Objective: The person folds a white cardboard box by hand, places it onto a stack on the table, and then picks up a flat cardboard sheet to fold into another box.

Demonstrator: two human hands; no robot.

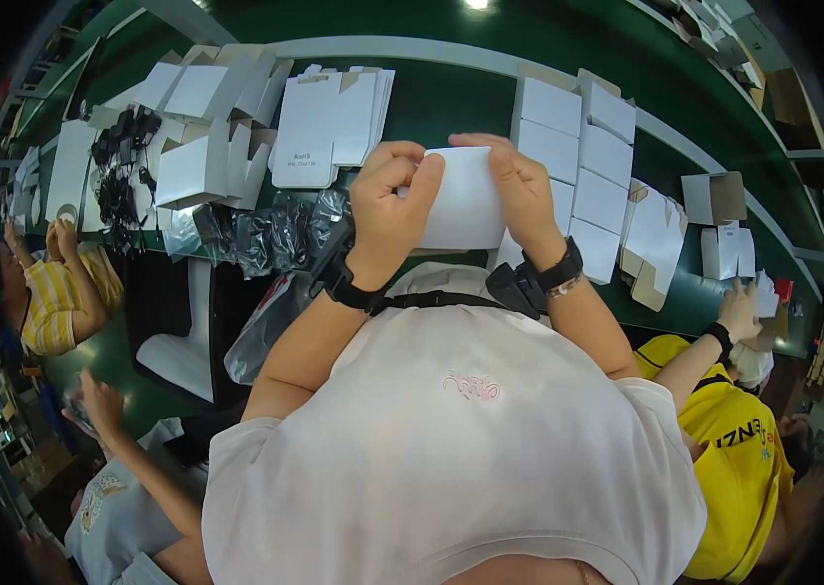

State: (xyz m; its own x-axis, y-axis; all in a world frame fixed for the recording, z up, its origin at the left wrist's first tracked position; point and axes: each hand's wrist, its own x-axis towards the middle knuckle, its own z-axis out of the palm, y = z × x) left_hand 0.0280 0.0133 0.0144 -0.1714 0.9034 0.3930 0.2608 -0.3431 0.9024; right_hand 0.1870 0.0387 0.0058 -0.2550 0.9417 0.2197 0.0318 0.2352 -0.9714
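Observation:
A white cardboard box (463,210) is held up in front of my chest, over the near edge of the green table. My left hand (394,200) grips its left side, with the thumb along the upper left corner. On the other side my right hand (526,195) holds the upper right corner, fingers curled behind. The box's far side and whatever is in it are hidden from me. Just left of my left hand lie several black items in clear plastic bags (285,229). Closed white boxes (599,190) stand in rows to the right of my right hand.
Flat white cartons (307,132) are stacked at the back left, beside open white boxes (199,93). Black cables with adapters (124,166) lie further left. Co-workers sit on both sides, one in a yellow shirt (729,458) on the right. Another open box (714,198) stands far right.

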